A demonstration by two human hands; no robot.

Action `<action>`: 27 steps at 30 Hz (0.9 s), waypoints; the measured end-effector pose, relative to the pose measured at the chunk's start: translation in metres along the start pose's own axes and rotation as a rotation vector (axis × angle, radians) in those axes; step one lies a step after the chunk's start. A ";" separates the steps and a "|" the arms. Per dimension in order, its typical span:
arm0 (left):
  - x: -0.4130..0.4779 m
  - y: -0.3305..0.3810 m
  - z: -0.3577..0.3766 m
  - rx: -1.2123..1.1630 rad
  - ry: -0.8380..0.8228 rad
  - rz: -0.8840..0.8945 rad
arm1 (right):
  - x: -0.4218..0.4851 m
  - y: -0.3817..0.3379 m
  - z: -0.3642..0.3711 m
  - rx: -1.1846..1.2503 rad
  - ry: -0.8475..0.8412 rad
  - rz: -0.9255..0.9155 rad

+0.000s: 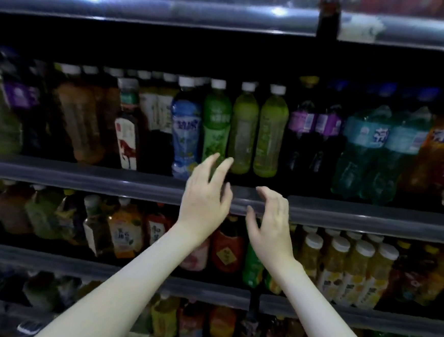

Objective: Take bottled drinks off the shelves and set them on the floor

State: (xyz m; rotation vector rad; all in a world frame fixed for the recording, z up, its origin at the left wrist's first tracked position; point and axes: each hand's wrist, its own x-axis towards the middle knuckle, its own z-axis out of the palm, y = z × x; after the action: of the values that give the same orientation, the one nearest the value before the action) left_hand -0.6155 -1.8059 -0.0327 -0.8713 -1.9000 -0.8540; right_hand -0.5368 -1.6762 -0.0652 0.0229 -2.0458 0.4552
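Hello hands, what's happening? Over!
Left hand and right hand open, empty. Reaching toward green bottles. Shelf rail runs just below them.

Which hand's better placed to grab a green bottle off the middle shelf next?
Left. The left hand is raised, open fingers overlapping the base of a green bottle. The right hand sits lower, at the shelf rail.

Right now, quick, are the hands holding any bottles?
Left hand: open, fingers spread, holding nothing, reaching toward the green bottle.
Right hand: open, fingers curled, holding nothing, in front of the shelf edge.
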 end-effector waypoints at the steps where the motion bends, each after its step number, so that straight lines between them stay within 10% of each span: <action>1: 0.009 -0.013 -0.007 0.017 0.016 -0.043 | 0.007 -0.008 0.006 0.003 -0.001 0.009; 11: 0.067 -0.082 -0.027 -0.099 -0.319 -0.417 | 0.066 -0.072 0.050 0.030 -0.121 0.157; 21: 0.071 -0.102 -0.033 -0.334 -0.422 -0.381 | 0.067 -0.071 0.042 -0.107 -0.293 0.276; 27: 0.059 -0.124 -0.059 0.187 0.107 -0.100 | 0.066 -0.077 0.047 -0.133 -0.313 0.299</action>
State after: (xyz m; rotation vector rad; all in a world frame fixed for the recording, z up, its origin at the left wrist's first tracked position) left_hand -0.7164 -1.9055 0.0156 -0.6104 -1.9071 -0.7523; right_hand -0.5936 -1.7516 -0.0052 -0.3145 -2.3965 0.5237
